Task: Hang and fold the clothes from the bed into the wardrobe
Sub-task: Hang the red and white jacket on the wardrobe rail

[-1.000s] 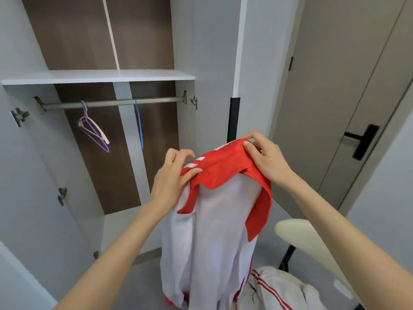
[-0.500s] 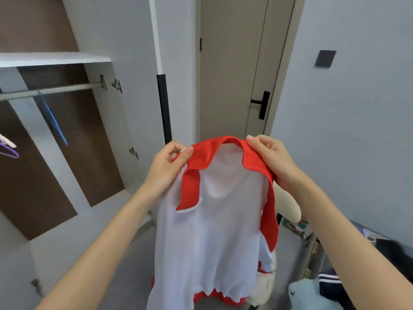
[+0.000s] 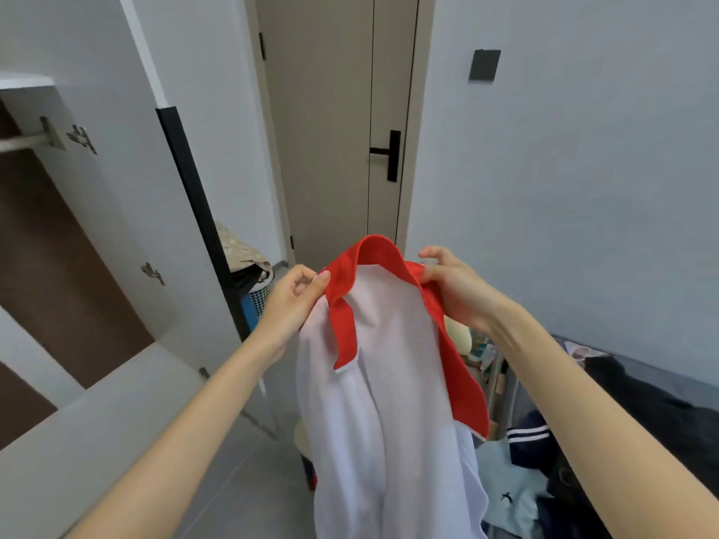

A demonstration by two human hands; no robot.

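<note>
- The open wardrobe is on the left. Bare floor lies between it and the white top.
- A basket stands by the wardrobe's edge. A shut door is ahead, and more clothes lie low on the right.
- The top hangs straight down in the middle, with its red collar up.
- The left hand and right hand each pinch the collar in a tight grip.

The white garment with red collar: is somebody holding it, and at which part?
Yes. Both hands hold the white garment by its red collar: the left hand pinches one side, the right hand the other.
</note>
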